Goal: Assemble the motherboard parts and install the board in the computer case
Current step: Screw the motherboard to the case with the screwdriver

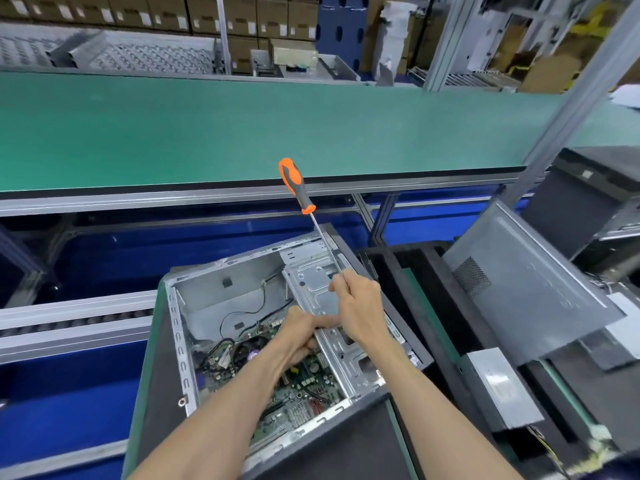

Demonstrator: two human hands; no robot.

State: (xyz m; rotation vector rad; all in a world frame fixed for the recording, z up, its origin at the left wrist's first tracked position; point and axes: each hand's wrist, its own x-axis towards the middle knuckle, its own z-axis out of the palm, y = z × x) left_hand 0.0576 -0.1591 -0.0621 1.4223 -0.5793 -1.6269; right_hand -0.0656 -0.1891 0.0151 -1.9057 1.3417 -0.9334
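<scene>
An open grey computer case [180,327] lies on its side in front of me. A green motherboard [304,386] with a round black fan sits inside it. A silver metal drive cage [313,275] spans the case's right part. My right hand [360,306] grips the steel shaft of a long screwdriver [294,183], whose orange and black handle points up and away. My left hand [298,337] has its fingers curled under the drive cage's edge, above the motherboard. What its fingers hold is hidden.
A grey side panel [526,292] leans at the right over black trays. A silver power supply box [502,386] lies below it. A long green conveyor belt [242,129] runs across behind the case. Roller tracks pass at the left.
</scene>
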